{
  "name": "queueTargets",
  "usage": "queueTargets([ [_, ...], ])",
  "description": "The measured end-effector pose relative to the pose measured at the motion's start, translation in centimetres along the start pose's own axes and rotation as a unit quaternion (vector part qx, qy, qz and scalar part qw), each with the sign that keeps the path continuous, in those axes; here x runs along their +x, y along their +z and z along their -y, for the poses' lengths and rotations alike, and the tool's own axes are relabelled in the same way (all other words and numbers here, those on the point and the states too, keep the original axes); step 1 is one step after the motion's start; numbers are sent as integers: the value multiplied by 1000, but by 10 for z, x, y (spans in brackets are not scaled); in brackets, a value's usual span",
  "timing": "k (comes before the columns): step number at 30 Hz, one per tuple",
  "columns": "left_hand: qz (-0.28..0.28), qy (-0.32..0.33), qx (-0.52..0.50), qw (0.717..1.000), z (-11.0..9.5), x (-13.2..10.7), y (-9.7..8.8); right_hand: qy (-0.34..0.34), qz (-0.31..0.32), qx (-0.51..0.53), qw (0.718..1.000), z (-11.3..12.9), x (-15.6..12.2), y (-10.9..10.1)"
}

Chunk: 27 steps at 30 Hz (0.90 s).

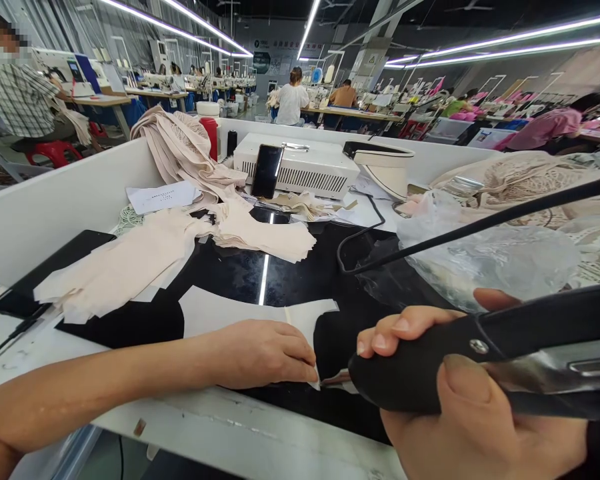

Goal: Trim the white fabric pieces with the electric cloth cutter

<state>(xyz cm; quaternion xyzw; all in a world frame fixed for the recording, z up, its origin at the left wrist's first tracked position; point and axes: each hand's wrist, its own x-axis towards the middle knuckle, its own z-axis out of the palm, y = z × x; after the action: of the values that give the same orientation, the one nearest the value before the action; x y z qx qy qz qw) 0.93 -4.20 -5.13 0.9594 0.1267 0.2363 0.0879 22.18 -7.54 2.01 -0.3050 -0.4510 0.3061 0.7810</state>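
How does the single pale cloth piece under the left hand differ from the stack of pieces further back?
The single piece lies as one flat layer; the stack is many layers fanned together. The left hand touches the single piece's edge; nothing touches the stack. The single piece looks whiter, the stack pinkish beige. Both rest on the dark surface.

Paper sheet [163, 197]: printed lines, too small to read.
Far wall banner [300, 45]: characters, too blurred to read.
Pillar sign [371, 60]: warning triangle, no legible words.
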Motion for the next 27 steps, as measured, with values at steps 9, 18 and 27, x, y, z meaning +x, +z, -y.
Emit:
queueTargets([
  [9, -25, 8, -10, 1000, 1, 0, 2, -3, 8, 8, 1000, -1, -1, 1],
  [18, -18, -10, 5, 1000, 3, -2, 1, -4, 31, -16, 999, 4, -1, -2],
  [27, 66, 3, -29, 997, -12, -14, -18, -12, 15, -15, 1000, 10, 9, -8],
])
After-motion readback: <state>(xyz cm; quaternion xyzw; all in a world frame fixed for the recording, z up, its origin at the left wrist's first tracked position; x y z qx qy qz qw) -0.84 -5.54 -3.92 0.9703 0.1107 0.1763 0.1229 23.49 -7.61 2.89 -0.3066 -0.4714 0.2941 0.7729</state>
